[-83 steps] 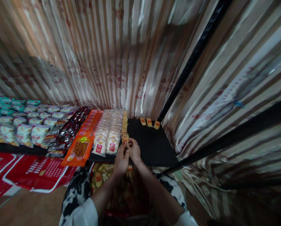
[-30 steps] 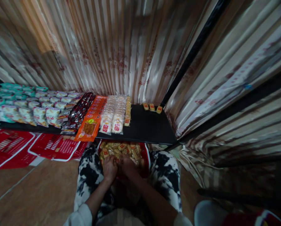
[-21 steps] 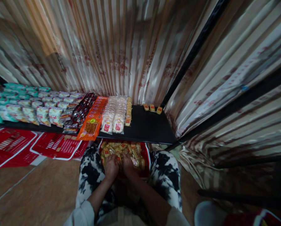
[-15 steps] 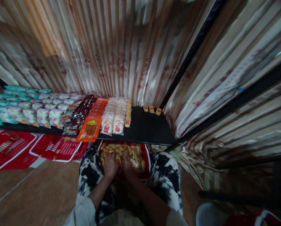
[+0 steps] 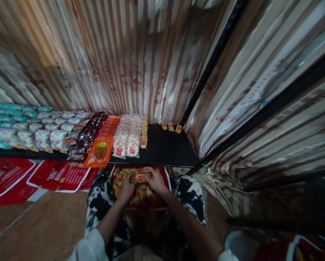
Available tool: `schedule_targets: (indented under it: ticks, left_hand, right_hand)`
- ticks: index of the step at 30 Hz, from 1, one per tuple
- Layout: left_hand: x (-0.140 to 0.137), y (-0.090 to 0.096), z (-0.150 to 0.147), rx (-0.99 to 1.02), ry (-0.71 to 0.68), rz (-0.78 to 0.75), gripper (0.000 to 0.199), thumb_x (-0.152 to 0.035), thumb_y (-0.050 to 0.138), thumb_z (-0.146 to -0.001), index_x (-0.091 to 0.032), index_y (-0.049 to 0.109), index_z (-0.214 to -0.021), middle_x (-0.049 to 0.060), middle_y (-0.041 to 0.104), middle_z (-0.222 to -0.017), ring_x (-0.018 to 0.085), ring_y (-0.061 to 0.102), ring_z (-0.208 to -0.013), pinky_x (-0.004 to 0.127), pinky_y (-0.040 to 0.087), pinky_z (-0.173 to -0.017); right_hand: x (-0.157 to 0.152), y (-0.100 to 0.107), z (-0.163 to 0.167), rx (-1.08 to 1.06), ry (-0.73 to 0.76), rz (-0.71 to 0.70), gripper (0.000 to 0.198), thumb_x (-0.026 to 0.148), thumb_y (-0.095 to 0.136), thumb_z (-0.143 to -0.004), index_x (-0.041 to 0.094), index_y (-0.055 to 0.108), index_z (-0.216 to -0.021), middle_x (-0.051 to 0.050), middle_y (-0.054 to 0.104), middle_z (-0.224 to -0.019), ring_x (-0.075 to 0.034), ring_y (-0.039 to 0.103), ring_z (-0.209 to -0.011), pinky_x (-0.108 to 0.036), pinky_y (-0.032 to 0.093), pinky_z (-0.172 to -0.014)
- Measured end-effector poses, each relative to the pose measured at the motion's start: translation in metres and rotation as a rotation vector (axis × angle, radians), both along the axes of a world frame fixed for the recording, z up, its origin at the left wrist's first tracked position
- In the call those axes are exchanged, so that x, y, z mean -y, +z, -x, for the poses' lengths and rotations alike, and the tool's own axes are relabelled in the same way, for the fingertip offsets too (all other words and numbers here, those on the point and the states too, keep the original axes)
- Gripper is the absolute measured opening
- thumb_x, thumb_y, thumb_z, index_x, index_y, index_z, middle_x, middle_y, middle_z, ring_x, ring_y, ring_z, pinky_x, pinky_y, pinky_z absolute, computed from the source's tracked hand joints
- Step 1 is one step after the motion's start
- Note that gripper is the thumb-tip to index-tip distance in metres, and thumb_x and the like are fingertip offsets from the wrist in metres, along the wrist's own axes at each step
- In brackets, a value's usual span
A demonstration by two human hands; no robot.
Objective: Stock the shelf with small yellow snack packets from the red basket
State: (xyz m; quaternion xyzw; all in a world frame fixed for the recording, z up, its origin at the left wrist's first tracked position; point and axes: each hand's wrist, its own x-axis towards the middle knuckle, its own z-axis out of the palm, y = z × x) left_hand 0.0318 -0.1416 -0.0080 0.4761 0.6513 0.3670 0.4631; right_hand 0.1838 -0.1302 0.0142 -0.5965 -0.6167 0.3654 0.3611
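A red bag [image 5: 166, 178] of gold-wrapped snack packets [image 5: 142, 194] sits between the knees, just below the shelf's front edge. Over it, my left hand [image 5: 127, 187] and my right hand [image 5: 155, 180] pinch the two ends of one small yellow snack packet [image 5: 140, 178] with a red label. My left hand's fingers are closed at its left end, my right hand's at its right end. On the black shelf [image 5: 165, 150] stands a row of like yellow packets [image 5: 144, 134], and three more yellow packets [image 5: 171, 127] lie at the back right.
Further left along the shelf are white packets [image 5: 133, 139], an orange bag [image 5: 101, 143], dark red sachets [image 5: 90, 132] and several white and teal packs [image 5: 42, 136]. Red bags [image 5: 60, 175] lie beneath. Dark bars [image 5: 214, 58] and a striped curtain [image 5: 119, 54] enclose the shelf.
My hands have come up from among the packets in the bag and now hold one yellow packet between them. The view has shifted slightly to the right.
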Motion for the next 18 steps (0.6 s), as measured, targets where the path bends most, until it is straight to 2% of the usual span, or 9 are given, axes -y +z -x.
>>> schedule_targets:
  ticks: [3, 6, 9, 12, 18]
  left_hand:
    - [-0.003, 0.005, -0.008, 0.290, 0.149, 0.038, 0.020, -0.019, 0.062, -0.064, -0.016, 0.060, -0.084, -0.003, 0.057, -0.065, 0.011, 0.054, -0.060, 0.023, 0.044, -0.060]
    - [-0.004, 0.005, -0.016, 0.512, 0.246, 0.074, 0.026, -0.023, 0.069, -0.058, -0.016, 0.058, -0.080, -0.003, 0.058, -0.064, 0.010, 0.054, -0.057, 0.021, 0.043, -0.057]
    - [-0.005, 0.003, -0.020, 0.648, 0.335, 0.091, 0.031, -0.025, 0.072, -0.055, -0.016, 0.056, -0.081, -0.002, 0.060, -0.066, 0.009, 0.056, -0.058, 0.021, 0.043, -0.058]
    - [-0.008, 0.003, -0.025, 0.683, 0.378, 0.077, 0.033, -0.027, 0.073, -0.055, -0.017, 0.055, -0.081, -0.003, 0.060, -0.064, 0.009, 0.057, -0.057, 0.021, 0.043, -0.057]
    - [-0.015, 0.019, -0.036, 0.609, 0.339, 0.015, 0.032, -0.032, 0.073, -0.056, -0.015, 0.057, -0.078, -0.003, 0.058, -0.060, 0.008, 0.054, -0.053, 0.020, 0.044, -0.056]
  right_hand:
    - [-0.009, 0.002, -0.006, -0.117, -0.044, -0.003, 0.034, 0.033, 0.063, -0.072, 0.023, 0.060, -0.104, -0.002, 0.069, -0.092, -0.017, 0.063, -0.080, -0.031, 0.047, -0.076]
    - [-0.015, -0.004, -0.007, -0.292, -0.107, -0.010, 0.043, 0.035, 0.067, -0.068, 0.022, 0.057, -0.108, -0.003, 0.067, -0.093, -0.015, 0.061, -0.078, -0.030, 0.048, -0.074]
    - [-0.017, -0.011, -0.006, -0.464, -0.172, -0.002, 0.046, 0.035, 0.069, -0.065, 0.022, 0.055, -0.107, -0.003, 0.065, -0.091, -0.013, 0.060, -0.076, -0.028, 0.049, -0.072]
    - [-0.015, -0.013, -0.004, -0.543, -0.204, 0.033, 0.045, 0.034, 0.071, -0.062, 0.021, 0.056, -0.103, -0.002, 0.065, -0.087, -0.012, 0.059, -0.071, -0.028, 0.049, -0.069]
    - [-0.016, -0.008, 0.000, -0.593, -0.227, 0.027, 0.034, 0.034, 0.069, -0.064, 0.020, 0.059, -0.093, -0.003, 0.064, -0.084, -0.014, 0.061, -0.075, -0.028, 0.050, -0.071]
